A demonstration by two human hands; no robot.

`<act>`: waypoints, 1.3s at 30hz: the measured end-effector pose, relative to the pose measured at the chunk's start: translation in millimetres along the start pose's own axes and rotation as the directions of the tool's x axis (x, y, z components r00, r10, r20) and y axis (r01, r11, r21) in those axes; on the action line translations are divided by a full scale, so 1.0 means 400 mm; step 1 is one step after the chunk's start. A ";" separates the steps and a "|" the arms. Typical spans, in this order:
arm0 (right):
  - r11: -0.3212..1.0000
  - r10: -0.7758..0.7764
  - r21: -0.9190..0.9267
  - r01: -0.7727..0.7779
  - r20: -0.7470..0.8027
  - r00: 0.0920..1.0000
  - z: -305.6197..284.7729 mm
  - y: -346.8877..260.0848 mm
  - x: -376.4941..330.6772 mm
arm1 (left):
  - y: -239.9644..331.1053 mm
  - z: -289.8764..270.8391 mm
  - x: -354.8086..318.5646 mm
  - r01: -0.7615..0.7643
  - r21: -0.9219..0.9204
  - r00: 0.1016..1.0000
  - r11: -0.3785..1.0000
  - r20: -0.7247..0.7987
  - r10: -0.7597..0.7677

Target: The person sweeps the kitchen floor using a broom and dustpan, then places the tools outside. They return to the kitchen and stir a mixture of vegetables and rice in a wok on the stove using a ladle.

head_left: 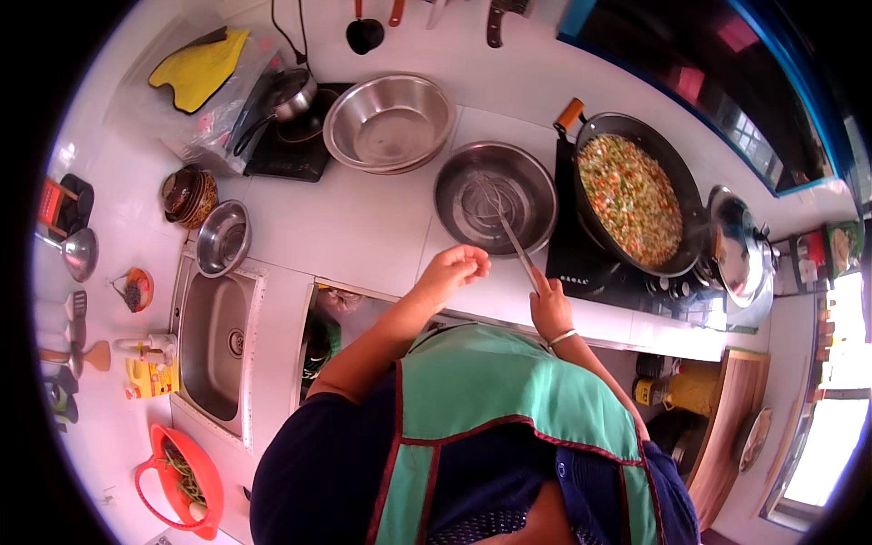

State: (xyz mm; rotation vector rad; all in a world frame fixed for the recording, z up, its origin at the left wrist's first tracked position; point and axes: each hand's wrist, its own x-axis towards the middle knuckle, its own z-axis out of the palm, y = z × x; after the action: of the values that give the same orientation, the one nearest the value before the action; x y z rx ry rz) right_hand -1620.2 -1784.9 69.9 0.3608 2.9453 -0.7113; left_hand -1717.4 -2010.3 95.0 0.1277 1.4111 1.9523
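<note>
My right hand (552,311) is closed around the handle of a long, thin metal utensil (515,238). The utensil slants down into a steel bowl (447,198) on the white counter; its far end looks thin and wiry, but its shape is hard to make out against the shiny bottom. Just in front of that bowl hovers my left hand (454,271), its fingers curled in with nothing visible in them. To the right, a deep black wok (688,195) on a black cooktop (581,272) holds chopped, mixed-colour food (631,195).
A wide steel basin (391,136) stands behind, beside a small pot (292,95) on a black hob. At left are a small steel bowl (223,238), a lidded brown jar (189,195), a sink (215,341) and a red basket (211,472). A glass lid (740,245) leans right of the wok.
</note>
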 end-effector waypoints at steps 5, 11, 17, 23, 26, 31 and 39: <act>0.953 -0.297 -0.022 0.301 -0.242 0.924 -0.073 -0.091 -0.025 | -0.010 -0.054 -0.022 0.044 -0.005 0.999 0.999 0.001 -0.044; 0.859 -0.414 0.225 0.460 -0.221 0.883 -0.188 -0.235 -0.087 | 0.043 -0.045 -0.117 -0.089 -0.002 0.995 0.996 -0.041 0.088; 0.739 -0.559 0.353 0.574 -0.157 0.815 -0.184 -0.255 -0.222 | -0.034 -0.017 -0.324 -0.217 -0.077 0.960 0.973 -0.196 0.199; 0.635 -0.664 0.534 0.558 0.008 0.748 -0.110 -0.167 -0.417 | -0.205 0.108 -0.602 -0.212 -0.059 0.918 0.976 -0.356 0.177; 0.627 -0.635 0.644 0.438 0.096 0.766 -0.094 -0.133 -0.516 | -0.292 0.148 -0.711 -0.129 -0.099 0.908 0.987 -0.411 0.077; 0.601 -0.658 0.683 0.416 0.128 0.742 -0.116 -0.109 -0.636 | -0.291 0.215 -0.868 -0.200 -0.034 0.861 0.979 -0.483 0.159; 0.586 -0.560 0.758 0.288 0.122 0.819 -0.095 -0.143 -0.836 | -0.307 0.263 -1.084 -0.276 0.020 0.862 0.961 -0.438 0.257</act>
State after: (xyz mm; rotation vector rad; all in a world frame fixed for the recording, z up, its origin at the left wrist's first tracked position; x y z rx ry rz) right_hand -1312.0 -1885.7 176.3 -0.4559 2.2733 -1.7833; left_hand -1287.9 -2166.1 167.7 -0.1574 1.7075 2.3445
